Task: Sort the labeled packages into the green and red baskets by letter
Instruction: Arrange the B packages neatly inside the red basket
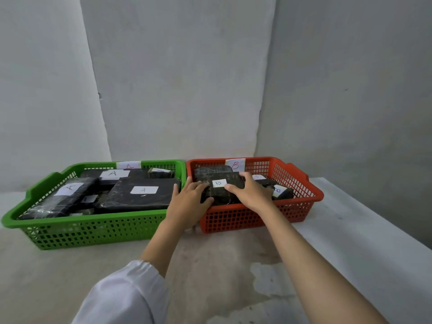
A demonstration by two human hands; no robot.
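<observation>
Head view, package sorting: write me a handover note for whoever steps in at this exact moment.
Left hand: fingers curled on the left end of the black wrapped package labelled B.
Right hand: gripping the same package from its right side.
That package is over the red plastic basket, tagged B, on top of other black B packages.
The green plastic basket, tagged A, holds several black packages labelled A.
Done: every package in view sits in a basket matching its letter.
Left: release this B package; no unsorted packages show on the table.

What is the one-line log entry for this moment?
both hands: left hand, right hand | hold: B package | place: inside red basket | green basket: A packages
</observation>
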